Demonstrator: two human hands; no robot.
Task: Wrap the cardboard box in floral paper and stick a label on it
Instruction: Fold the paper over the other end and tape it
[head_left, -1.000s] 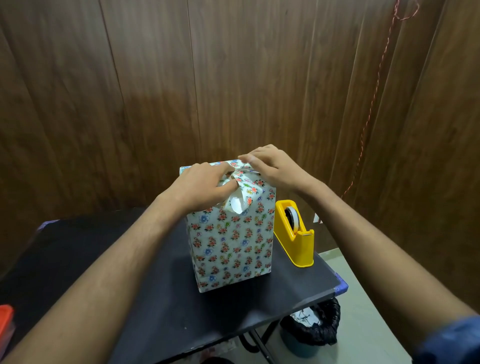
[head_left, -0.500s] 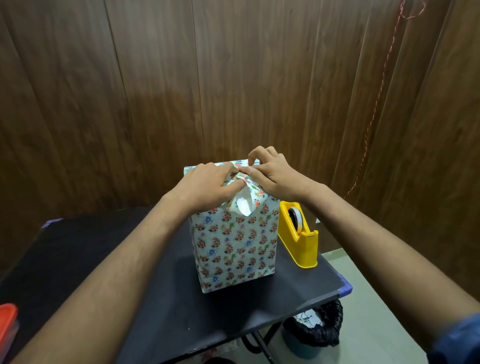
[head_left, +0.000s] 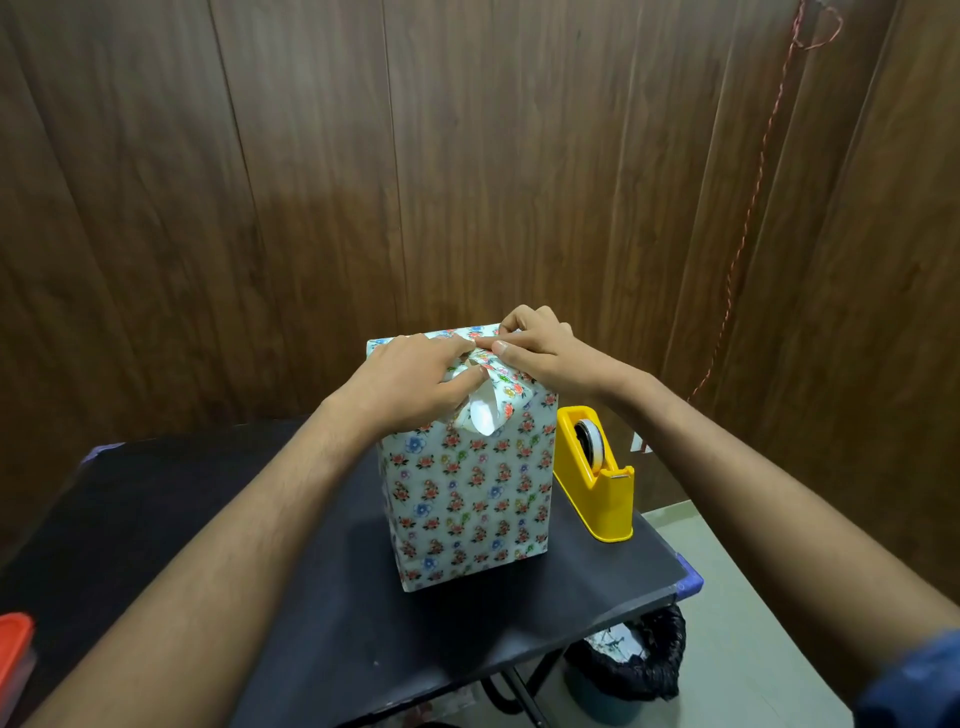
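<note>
Box (head_left: 467, 488) stands upright on table (head_left: 363, 623), sides already in floral paper (head_left: 498, 379). Left hand (head_left: 410, 384) presses top flap down, fingers w/ thumb pinching fold; right hand (head_left: 540, 348) pinches the paper edge just beside it, prob. to crease before taping. Tape dispenser (head_left: 597, 478) near, right of grip.

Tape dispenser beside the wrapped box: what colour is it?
Yellow; the tape dispenser shows best in the head view.

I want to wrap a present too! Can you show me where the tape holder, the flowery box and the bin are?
tape holder (head_left: 597, 493): head view, on its yellow side wall.
flowery box (head_left: 467, 493): head view, middle of its front face.
bin (head_left: 631, 670): head view, on the black bag lining it, under the table.
</note>
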